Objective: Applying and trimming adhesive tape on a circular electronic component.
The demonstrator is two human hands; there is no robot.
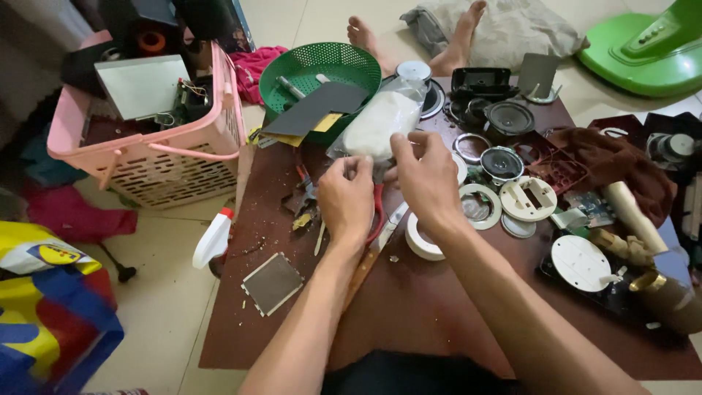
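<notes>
Hands met over the brown board (409, 307): your left hand (346, 199) and right hand (424, 175) both pinched a clear plastic bag of white material (380, 121), held above red-handled pliers (378, 212). Speaker parts (504, 162) lay loose alongside, with much apparently left unassembled.

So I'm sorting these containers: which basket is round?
The green basket, a round mesh bowl behind the hands. The pink basket to its left is rectangular with handles.
</notes>
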